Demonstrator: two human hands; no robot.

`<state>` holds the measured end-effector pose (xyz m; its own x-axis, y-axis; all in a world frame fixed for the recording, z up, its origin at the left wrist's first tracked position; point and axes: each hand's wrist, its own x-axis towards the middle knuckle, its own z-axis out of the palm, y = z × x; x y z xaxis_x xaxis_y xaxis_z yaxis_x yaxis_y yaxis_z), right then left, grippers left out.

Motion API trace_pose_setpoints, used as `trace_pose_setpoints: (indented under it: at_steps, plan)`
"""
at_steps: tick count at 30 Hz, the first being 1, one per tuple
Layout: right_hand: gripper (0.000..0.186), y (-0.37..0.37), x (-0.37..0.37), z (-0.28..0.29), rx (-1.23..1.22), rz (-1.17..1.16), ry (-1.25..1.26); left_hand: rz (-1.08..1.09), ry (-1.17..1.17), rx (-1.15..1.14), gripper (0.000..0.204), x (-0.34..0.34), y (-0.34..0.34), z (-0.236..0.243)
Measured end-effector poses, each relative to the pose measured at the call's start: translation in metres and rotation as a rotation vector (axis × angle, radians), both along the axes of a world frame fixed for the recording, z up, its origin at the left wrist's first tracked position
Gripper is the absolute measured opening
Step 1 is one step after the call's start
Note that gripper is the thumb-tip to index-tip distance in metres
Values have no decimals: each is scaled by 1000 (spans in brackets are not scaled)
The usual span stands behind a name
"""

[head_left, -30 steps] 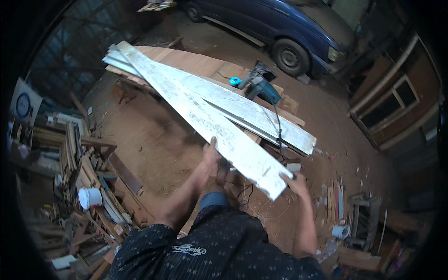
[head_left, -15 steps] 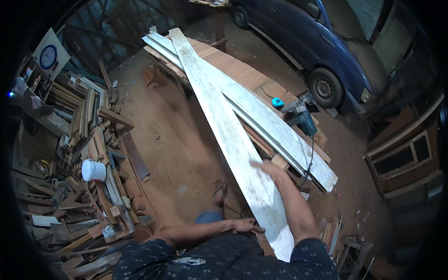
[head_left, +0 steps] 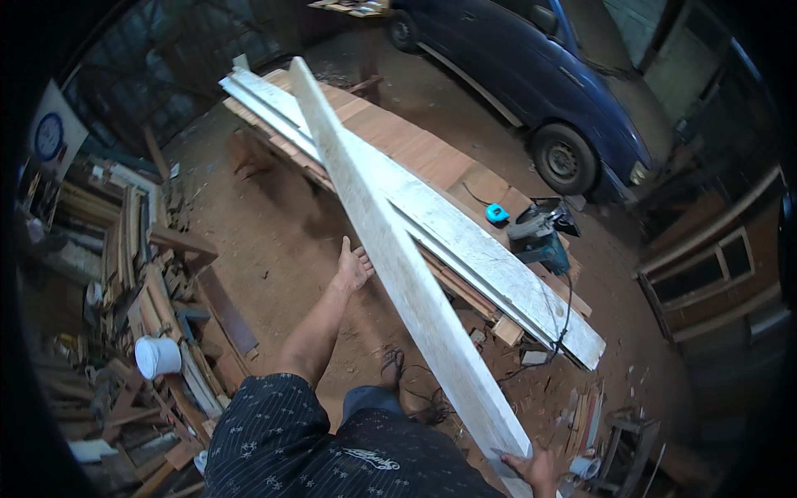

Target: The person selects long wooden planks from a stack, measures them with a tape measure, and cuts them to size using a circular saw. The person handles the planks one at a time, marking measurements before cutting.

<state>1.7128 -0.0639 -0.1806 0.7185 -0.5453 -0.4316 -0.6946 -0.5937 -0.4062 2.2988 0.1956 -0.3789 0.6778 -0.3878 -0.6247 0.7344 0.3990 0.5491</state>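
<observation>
White plank (head_left: 390, 249) runs out of view below, right hand (head_left: 535, 469) clamped on it, left hand (head_left: 354, 266) spread alongside, contact unclear.

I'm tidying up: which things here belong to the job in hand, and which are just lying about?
Job:
long white board, in the right hand
probably the stacked white boards
perhaps the teal power tool and tape measure beside them

Lying about, seemingly:
white bucket
scrap wood on the left
</observation>
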Motion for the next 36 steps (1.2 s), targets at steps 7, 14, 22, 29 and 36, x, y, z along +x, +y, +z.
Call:
trace_pose_setpoints:
  at_steps: [7, 14, 22, 29, 36]
  plan:
    - [62, 51, -140, -113, -266, -89, -4, 91, 37, -63, 93, -47, -47, -9]
    - [64, 65, -147, -186, -154, -268, 63, 58, -69, 2, 97, -100, -46, 28]
    - [62, 39, -28, -278, -28, -339, 0, -17, -371, 7, 99, -94, -79, 196]
    - [73, 32, 107, -276, 225, -254, -157, -35, -756, 64, 106, -81, -129, 356]
    - [69, 56, 171, -280, 286, -232, -368, -83, -1009, 89, 102, -100, -158, 435]
